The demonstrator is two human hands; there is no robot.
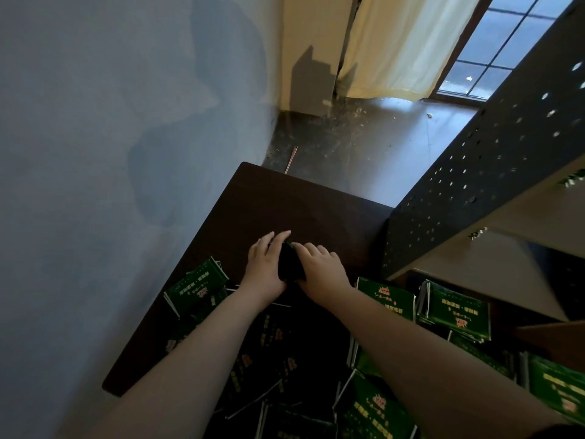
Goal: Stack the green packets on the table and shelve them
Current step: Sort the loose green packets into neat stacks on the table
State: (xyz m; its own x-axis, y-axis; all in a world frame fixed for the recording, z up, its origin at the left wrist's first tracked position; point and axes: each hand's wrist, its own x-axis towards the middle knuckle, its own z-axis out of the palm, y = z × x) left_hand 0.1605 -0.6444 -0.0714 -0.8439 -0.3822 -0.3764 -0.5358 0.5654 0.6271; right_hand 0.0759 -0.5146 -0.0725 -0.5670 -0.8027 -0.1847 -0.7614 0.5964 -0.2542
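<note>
The printing on the green packets [198,288] is yellowish lettering with a small red-orange logo, but it sits upside down to the camera and is too blurry to read, so no brand can be made out. They're flat, glossy rectangular sachets with pale crimped edges, lying loose over the near half of the dark wood-grain table [300,204]. More of them sit in the lower bay of the shelf [474,160] on the right, which has a black metal side panel punched with rows of round holes and pale boards.

Both forearms reach straight out over the mess. Between the hands there's a small stack [289,263] of packets standing on edge on the tabletop, near the middle and looking almost black in the shadow. The left hand [264,264] lies against its left face with fingers fairly straight and close together. The right hand [319,267] has its fingers bent over the top and right side, so the stack is squeezed between the two. Neither thumb shows.

Grey-blue wall [95,122] on the left, cream curtain [395,42] at the back.
</note>
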